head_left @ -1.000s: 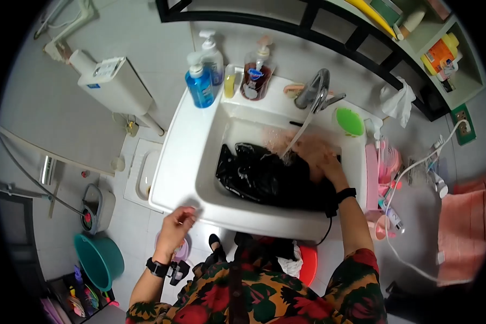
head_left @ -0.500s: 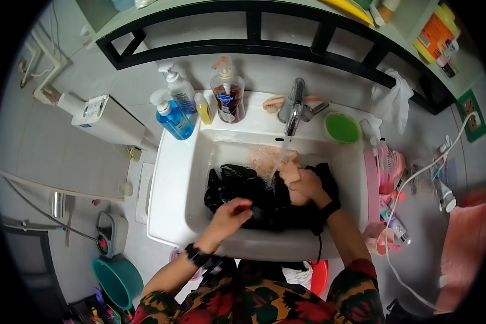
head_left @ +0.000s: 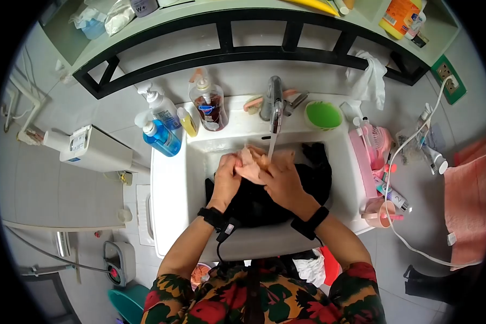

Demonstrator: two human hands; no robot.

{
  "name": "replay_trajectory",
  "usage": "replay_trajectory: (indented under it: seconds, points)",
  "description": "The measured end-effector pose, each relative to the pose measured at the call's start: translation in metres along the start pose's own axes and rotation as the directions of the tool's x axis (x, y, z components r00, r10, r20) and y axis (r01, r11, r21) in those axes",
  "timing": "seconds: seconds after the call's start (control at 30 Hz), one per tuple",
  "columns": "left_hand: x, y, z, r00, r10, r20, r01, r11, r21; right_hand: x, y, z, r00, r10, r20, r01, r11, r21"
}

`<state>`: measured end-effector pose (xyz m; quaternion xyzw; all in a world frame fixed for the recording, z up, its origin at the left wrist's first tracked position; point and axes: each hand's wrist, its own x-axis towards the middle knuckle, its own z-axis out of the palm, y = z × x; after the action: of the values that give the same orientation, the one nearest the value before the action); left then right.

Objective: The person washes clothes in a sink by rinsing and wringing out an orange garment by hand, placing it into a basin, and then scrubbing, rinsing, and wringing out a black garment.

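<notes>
The left hand has come in from over the black cloth, and both hands now meet at the pink cloth, gathered up beside the tap stream. The left hand's fingers are closed on its left side; the right hand pinches its right side, fingers curled. The cloth is above the basin of the sink, over the black cloth, just below the tap. It looks thin and limp; wet, it should be light but slippery, best taken by bunched folds at both ends rather than one edge.
</notes>
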<state>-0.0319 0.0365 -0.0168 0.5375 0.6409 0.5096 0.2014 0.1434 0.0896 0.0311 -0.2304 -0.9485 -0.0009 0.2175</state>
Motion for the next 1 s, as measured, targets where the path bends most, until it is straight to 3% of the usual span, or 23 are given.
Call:
replay_trajectory:
  seconds: [0.03, 0.07, 0.13, 0.17, 0.2, 0.27, 0.3, 0.33, 0.4, 0.47, 0.53, 0.6, 0.67, 0.7, 0.8, 0.87, 0.9, 1.0]
  points:
    - [-0.004, -0.007, -0.005, 0.999, -0.038, 0.019, 0.036, 0.994, 0.101, -0.01, 0.0, 0.012, 0.984, 0.04, 0.173, -0.051, 0.997, 0.06]
    - [-0.01, -0.014, -0.014, 0.999, -0.038, 0.02, 0.036, 0.994, 0.1, -0.021, 0.002, 0.021, 0.984, 0.041, 0.174, -0.052, 0.997, 0.059]
    - [-0.019, -0.014, -0.031, 0.938, -0.215, 0.271, 0.121, 0.938, 0.325, -0.033, 0.004, 0.028, 0.889, 0.143, 0.435, -0.25, 0.948, 0.199]
    - [-0.017, -0.009, -0.037, 0.85, -0.403, 0.34, 0.26, 0.881, 0.395, -0.031, 0.007, 0.032, 0.85, 0.231, 0.473, -0.341, 0.926, 0.161]
    - [-0.018, -0.012, -0.036, 0.847, -0.407, 0.341, 0.263, 0.88, 0.395, -0.028, 0.009, 0.032, 0.848, 0.231, 0.477, -0.343, 0.925, 0.162]
    - [-0.022, -0.019, -0.029, 0.93, -0.12, 0.346, -0.044, 0.901, 0.431, -0.024, 0.011, 0.03, 0.874, 0.345, 0.342, -0.439, 0.861, 0.256]
    - [-0.014, -0.027, -0.024, 0.854, -0.156, 0.497, -0.04, 0.931, 0.362, -0.03, 0.018, 0.043, 0.834, 0.317, 0.452, -0.448, 0.867, 0.218]
    - [-0.011, -0.032, -0.016, 0.851, -0.153, 0.502, -0.041, 0.934, 0.355, -0.035, 0.018, 0.052, 0.83, 0.323, 0.455, -0.453, 0.866, 0.211]
    - [-0.006, -0.038, 0.003, 0.683, -0.31, 0.661, -0.148, 0.828, 0.541, -0.045, 0.017, 0.066, 0.84, 0.291, 0.459, -0.303, 0.952, -0.048]
    - [-0.007, -0.046, 0.013, 0.636, -0.379, 0.672, -0.146, 0.796, 0.588, -0.051, 0.025, 0.088, 0.802, 0.319, 0.505, -0.329, 0.942, -0.073]
    - [-0.005, -0.056, 0.021, 0.651, -0.397, 0.647, -0.026, 0.84, 0.542, -0.046, 0.028, 0.093, 0.767, 0.347, 0.54, -0.35, 0.931, -0.101]
    - [-0.002, -0.055, 0.026, 0.648, -0.445, 0.618, -0.026, 0.798, 0.602, -0.04, 0.028, 0.096, 0.634, 0.413, 0.653, -0.417, 0.895, -0.161]
    - [0.0, -0.05, 0.021, 0.66, -0.345, 0.668, -0.25, 0.737, 0.628, -0.038, 0.031, 0.094, 0.622, 0.412, 0.666, -0.433, 0.89, -0.146]
    - [-0.002, -0.046, 0.014, 0.655, -0.346, 0.672, -0.253, 0.737, 0.627, -0.039, 0.031, 0.093, 0.614, 0.404, 0.679, -0.441, 0.888, -0.129]
    - [0.0, -0.025, -0.009, 0.627, -0.306, 0.716, -0.302, 0.752, 0.586, -0.049, 0.027, 0.09, 0.7, 0.361, 0.616, -0.426, 0.903, -0.045]
    - [0.01, -0.006, -0.017, 0.66, -0.441, 0.609, -0.136, 0.727, 0.673, -0.049, 0.018, 0.078, 0.739, 0.325, 0.591, -0.394, 0.919, -0.013]
    - [0.002, -0.032, -0.005, 0.807, -0.395, 0.439, -0.044, 0.701, 0.711, -0.049, 0.013, 0.072, 0.773, 0.283, 0.567, -0.351, 0.936, 0.011]
    - [0.012, -0.032, 0.004, 0.784, -0.39, 0.483, -0.083, 0.705, 0.704, -0.047, -0.004, 0.067, 0.803, 0.242, 0.545, -0.258, 0.965, -0.048]
